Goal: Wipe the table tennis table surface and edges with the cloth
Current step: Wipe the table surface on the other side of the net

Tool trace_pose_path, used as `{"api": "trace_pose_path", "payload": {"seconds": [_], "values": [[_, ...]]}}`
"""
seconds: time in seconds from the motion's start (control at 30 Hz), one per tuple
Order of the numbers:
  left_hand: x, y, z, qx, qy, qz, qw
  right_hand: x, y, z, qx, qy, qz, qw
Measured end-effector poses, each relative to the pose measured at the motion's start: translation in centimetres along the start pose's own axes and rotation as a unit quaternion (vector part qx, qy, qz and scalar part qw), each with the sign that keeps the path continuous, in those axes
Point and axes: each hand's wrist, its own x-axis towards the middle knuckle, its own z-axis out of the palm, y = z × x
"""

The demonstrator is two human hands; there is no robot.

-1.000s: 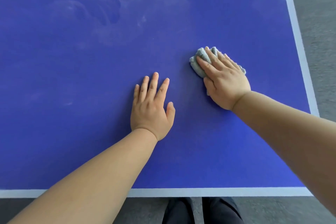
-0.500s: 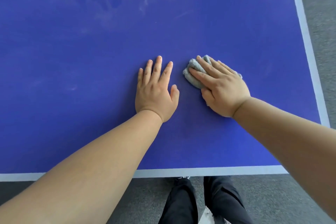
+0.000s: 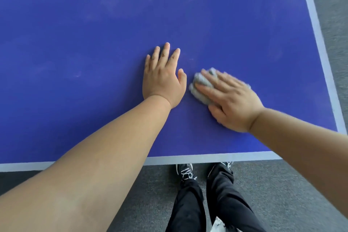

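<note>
Left hand (image 3: pixel 162 79): palm down on the table (image 3: pixel 94 24), fingers straight and slightly apart, thumb out to the side, holding nothing. Right hand (image 3: pixel 231 103): just beside it, blurred, laid over the cloth (image 3: pixel 201 88) with fingers stretched out and pressing it onto the blue top, thumb low against the surface. Cloth: grey, bunched, mostly under the right fingers, peeking out at the fingertips and toward the left thumb, close to it but apart. Both forearms bare, reaching in from the near side. Faint pale smears on the far part of the top. White line (image 3: pixel 188 160) along the near edge and up the right edge, meeting at the corner behind the right forearm. Below the near edge, grey carpet (image 3: pixel 282 194), dark trousers (image 3: pixel 197 203) and black shoes (image 3: pixel 185 172) with white laces.
</note>
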Motion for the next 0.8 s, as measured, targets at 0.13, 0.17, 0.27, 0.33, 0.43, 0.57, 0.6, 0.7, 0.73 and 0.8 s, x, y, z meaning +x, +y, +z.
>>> {"api": "trace_pose_path", "payload": {"seconds": [0.13,0.17,0.27,0.33,0.43,0.57,0.6,0.7,0.73,0.8], "values": [[-0.3,0.0,0.1,0.022,0.031,-0.046,0.998,-0.2,-3.1,1.5,0.019,0.026,0.047,0.998],[-0.5,0.1,0.1,0.023,0.034,-0.055,0.998,-2.1,-4.4,2.1,0.024,0.016,0.011,1.0],[-0.7,0.2,0.0,0.017,0.031,-0.059,0.998,-8.5,-8.0,3.2,0.041,-0.043,-0.11,0.992],[-0.7,0.3,-0.1,0.019,0.029,-0.057,0.998,-9.9,-8.1,3.0,0.038,-0.064,-0.176,0.981],[-0.8,0.4,-0.3,0.013,0.026,-0.063,0.998,-7.1,-4.4,1.6,0.013,-0.071,-0.183,0.981],[-0.5,0.1,0.0,0.006,0.039,-0.059,0.997,0.9,1.3,-0.6,-0.021,0.005,0.06,0.998],[-0.5,0.1,0.1,0.009,0.043,-0.056,0.997,2.4,1.4,-0.6,-0.014,0.012,0.103,0.995],[-0.3,-0.2,0.0,-0.004,0.047,-0.054,0.997,1.7,-1.9,0.9,0.006,0.018,0.083,0.996],[-0.3,-0.2,0.0,-0.01,0.046,-0.054,0.997,-0.7,-3.8,1.8,0.013,0.011,0.02,1.0],[-0.3,0.0,-0.2,-0.01,0.047,-0.053,0.997,-5.8,-7.4,2.8,0.031,-0.029,-0.104,0.994]]}}
